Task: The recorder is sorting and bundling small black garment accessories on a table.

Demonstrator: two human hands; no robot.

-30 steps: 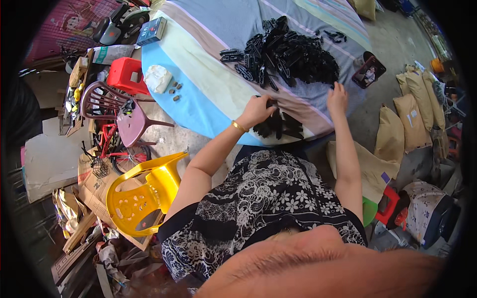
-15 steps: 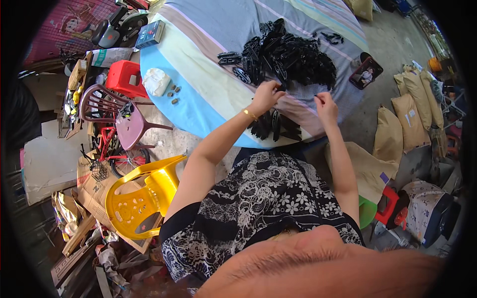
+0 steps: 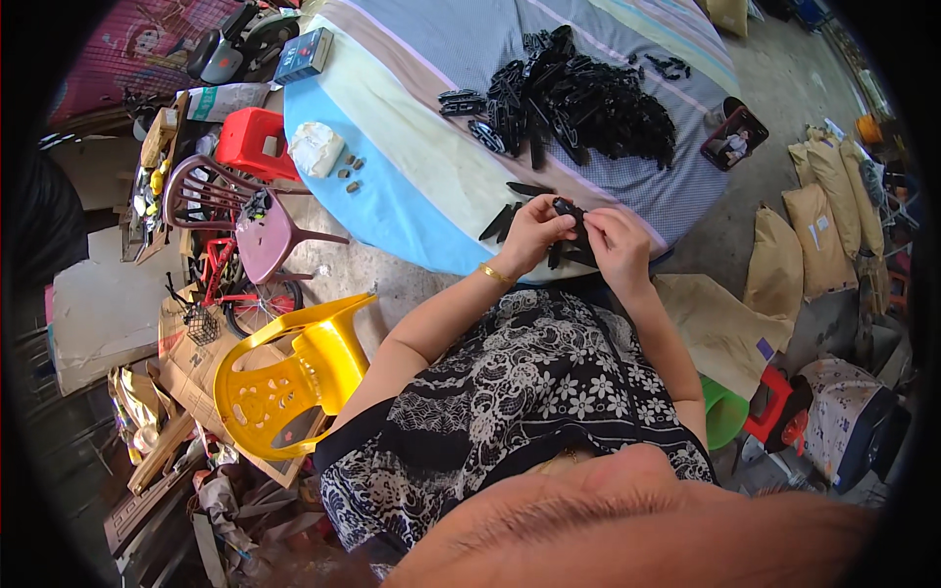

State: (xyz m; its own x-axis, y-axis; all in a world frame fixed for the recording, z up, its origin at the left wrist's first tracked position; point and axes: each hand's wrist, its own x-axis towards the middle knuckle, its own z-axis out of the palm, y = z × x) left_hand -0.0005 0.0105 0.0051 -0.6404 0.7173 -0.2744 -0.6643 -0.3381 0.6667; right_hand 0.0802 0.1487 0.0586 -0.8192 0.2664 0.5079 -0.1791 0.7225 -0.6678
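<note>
Above the near edge of the cloth-covered table [image 3: 412, 186], my left hand [image 3: 539, 233] and my right hand [image 3: 621, 247] are close together. Both are closed on a small oblong black plastic piece [image 3: 567, 207]. My left fingers pinch one side of it, and my right fingertips meet its other side. Its exact kind does not show. Several slim black strips [image 3: 498, 223] lie on the cloth beside and under my hands. Farther back is a large heap of black plastic pieces [image 3: 608, 113], some shaped like long open loops.
A phone [image 3: 735, 137] is propped at the table's right edge. On the left are a white packet [image 3: 316, 149], small brown pieces [image 3: 354, 186] and a blue box [image 3: 304, 56]. A yellow chair [image 3: 338, 365] and a purple chair [image 3: 270, 235] stand left; brown sacks [image 3: 774, 263] stand right.
My hands have come together and nearer to me, away from the heap's front edge. The black piece now shows between them. The view has shifted slightly.
</note>
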